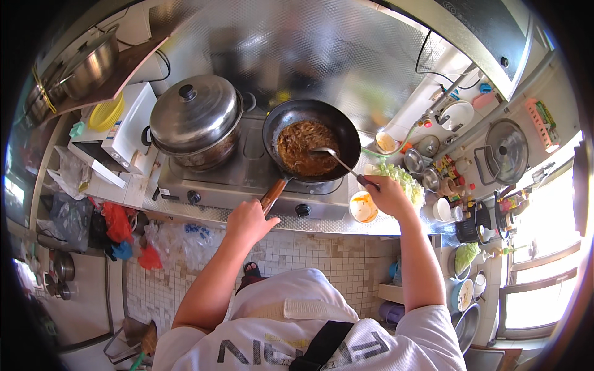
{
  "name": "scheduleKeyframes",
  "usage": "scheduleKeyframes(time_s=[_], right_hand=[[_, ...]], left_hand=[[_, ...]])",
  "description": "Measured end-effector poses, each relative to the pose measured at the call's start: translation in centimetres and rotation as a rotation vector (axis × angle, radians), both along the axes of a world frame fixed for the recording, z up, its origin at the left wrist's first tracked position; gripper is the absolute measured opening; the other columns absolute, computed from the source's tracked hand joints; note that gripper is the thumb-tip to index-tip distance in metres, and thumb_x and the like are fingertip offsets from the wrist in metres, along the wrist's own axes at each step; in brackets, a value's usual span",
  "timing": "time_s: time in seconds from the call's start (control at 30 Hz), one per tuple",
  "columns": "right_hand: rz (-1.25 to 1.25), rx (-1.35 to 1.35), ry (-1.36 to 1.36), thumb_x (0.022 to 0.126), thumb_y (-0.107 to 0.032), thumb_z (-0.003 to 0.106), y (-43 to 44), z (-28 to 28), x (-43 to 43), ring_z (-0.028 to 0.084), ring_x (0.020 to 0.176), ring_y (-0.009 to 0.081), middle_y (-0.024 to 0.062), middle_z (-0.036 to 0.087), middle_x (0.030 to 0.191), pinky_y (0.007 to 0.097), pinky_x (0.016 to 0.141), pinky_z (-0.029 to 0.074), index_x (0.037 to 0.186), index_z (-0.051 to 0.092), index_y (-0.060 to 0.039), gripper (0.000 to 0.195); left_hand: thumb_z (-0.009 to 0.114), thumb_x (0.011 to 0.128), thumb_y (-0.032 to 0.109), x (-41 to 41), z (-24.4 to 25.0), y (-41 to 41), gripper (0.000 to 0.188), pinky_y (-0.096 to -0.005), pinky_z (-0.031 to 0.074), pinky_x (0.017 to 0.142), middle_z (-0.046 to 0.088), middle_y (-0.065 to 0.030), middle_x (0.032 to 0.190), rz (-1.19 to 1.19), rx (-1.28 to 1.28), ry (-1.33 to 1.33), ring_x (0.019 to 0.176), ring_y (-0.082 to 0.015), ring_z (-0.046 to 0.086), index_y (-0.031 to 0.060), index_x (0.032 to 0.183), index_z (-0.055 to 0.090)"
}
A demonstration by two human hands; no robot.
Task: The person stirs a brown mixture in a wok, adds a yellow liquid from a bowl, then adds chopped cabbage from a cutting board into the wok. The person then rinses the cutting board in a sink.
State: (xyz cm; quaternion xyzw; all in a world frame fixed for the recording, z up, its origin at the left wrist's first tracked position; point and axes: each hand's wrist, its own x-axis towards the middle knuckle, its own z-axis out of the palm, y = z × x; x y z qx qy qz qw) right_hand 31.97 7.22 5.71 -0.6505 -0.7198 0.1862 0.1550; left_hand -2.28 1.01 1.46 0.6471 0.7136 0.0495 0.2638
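My left hand point(249, 221) grips the wooden handle point(274, 195) of a dark wok point(343, 125) on the right burner of a gas stove. Brown saucy food point(306, 139) with thin shreds fills the bottom of the wok. In my right hand point(385, 195) is a metal ladle point(341, 162) by its dark handle, its head down in the food. Just left of that hand stands a white bowl point(364, 207) smeared with orange sauce. A heap of chopped pale green leaves point(401, 183) lies beyond my right hand, partly hidden by it.
A large lidded steel pot point(195, 120) occupies the left burner. Two control knobs, a left one point(193, 197) and a right one point(303, 210), face me. A small sauce-stained bowl point(385, 142) sits behind the leaves. Bottles and dishes crowd the right counter; plastic bags point(118, 220) hang at the left.
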Motion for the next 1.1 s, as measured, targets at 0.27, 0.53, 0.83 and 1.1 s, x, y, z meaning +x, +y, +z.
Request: scheduleKeyframes(time_s=[0.27,0.53,0.83,1.1], right_hand=[[0.123,0.075,-0.163,0.093,-0.019,0.061,0.6,-1.4,-2.6,0.069,0.085,0.0431,0.0211,0.072,0.090,0.0504,0.079,0.056,0.126,0.069,-0.0189,0.034],[0.104,0.103,-0.169,0.092,-0.018,0.062,0.8,-1.3,-3.9,0.068,0.084,0.0434,0.0243,0.071,0.093,0.0503,0.081,0.055,0.126,0.069,-0.0148,0.034],[0.036,0.152,-0.134,0.091,-0.021,0.063,4.2,-1.9,-6.5,0.069,0.092,0.0424,0.0224,0.072,0.099,0.0497,0.085,0.056,0.125,0.069,-0.0163,0.035],[0.099,0.110,-0.144,0.090,-0.019,0.064,1.9,2.6,-5.6,0.070,0.093,0.0390,0.0216,0.073,0.093,0.0473,0.086,0.056,0.116,0.074,-0.0137,0.029]], left_hand=[[0.084,0.077,0.046,-0.2,0.0,0.1,0.054,-0.0463,0.059,0.077,0.072,-0.0231,0.091,0.005,0.027,0.018,0.087,-0.0389,0.072,-0.0022,0.096,0.070],[0.084,0.074,0.052,-0.3,-0.5,-0.1,0.060,-0.0470,0.059,0.077,0.072,-0.0248,0.089,-0.004,0.027,-0.003,0.086,-0.0405,0.072,-0.0035,0.095,0.070],[0.083,0.075,0.052,-0.1,-0.4,-0.1,0.059,-0.0470,0.059,0.078,0.072,-0.0234,0.090,-0.022,0.029,-0.008,0.086,-0.0402,0.072,-0.0024,0.094,0.070],[0.082,0.075,0.052,-0.5,-0.7,-0.4,0.060,-0.0474,0.058,0.080,0.071,-0.0236,0.091,-0.002,0.042,-0.033,0.089,-0.0397,0.071,-0.0026,0.096,0.069]])
